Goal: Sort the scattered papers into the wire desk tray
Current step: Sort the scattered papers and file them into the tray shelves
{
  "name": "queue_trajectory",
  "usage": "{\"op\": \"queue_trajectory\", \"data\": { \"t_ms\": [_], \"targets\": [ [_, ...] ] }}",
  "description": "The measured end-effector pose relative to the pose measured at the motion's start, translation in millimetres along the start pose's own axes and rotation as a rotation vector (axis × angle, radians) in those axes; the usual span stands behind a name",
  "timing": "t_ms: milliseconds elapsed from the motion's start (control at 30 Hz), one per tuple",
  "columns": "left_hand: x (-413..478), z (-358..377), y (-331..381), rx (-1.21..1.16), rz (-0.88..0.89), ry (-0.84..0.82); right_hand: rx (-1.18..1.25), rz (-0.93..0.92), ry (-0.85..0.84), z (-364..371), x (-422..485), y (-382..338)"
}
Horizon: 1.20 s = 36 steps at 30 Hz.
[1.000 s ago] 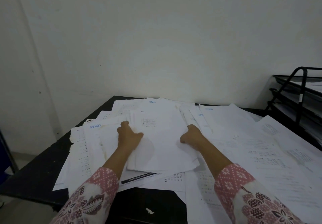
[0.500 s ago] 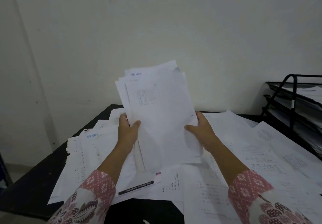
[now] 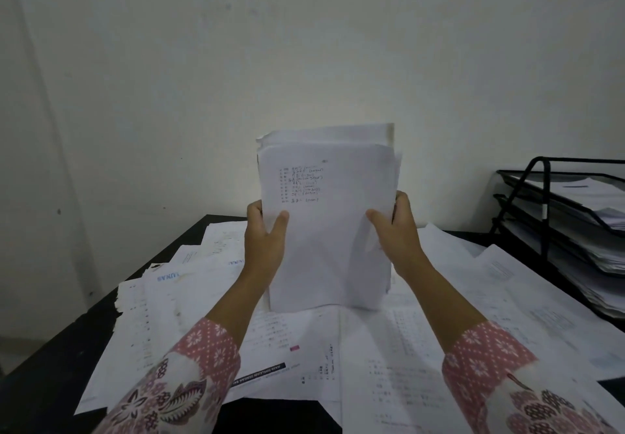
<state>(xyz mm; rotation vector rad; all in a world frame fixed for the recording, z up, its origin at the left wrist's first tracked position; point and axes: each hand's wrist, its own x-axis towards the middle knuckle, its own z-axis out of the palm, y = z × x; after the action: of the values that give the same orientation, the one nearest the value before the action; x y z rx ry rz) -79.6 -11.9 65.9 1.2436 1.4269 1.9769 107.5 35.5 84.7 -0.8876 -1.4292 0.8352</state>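
Where the patterned pink sleeves [image 3: 189,372] end, both hands rise from the desk [image 3: 44,366] holding a stack of papers [image 3: 326,224] upright. The left hand [image 3: 263,241] has its grip clamped on the stack's left edge, thumb across the front sheet; the right hand [image 3: 395,227] clamps the right edge the same way. Below them, scattered papers [image 3: 389,349] cover most of the dark desk. The black wire desk tray [image 3: 537,217] stands at the far right, its tiers holding sheets. A pale wall [image 3: 304,45] rises behind.
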Motion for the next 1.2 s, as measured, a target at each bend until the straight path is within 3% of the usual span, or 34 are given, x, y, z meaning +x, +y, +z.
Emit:
{"op": "queue_trajectory", "data": {
  "t_ms": [233,667,833,1000,1200],
  "targets": [
    [0,10,9,0.028,0.066,0.06,-0.026,-0.045,0.046,-4,2,-14],
    [-2,15,6,0.159,-0.078,-0.001,-0.131,0.084,-0.099,-15,-7,-1],
    [-7,25,20,0.099,-0.027,-0.084,-0.089,0.081,-0.028,-26,-5,-11],
    [-13,47,29,0.24,0.021,-0.18,-0.264,-0.045,0.067,-52,-2,-19],
    [-21,87,47,0.216,0.067,-0.276,-0.273,-0.08,0.223,-112,-1,-26]
  ]
}}
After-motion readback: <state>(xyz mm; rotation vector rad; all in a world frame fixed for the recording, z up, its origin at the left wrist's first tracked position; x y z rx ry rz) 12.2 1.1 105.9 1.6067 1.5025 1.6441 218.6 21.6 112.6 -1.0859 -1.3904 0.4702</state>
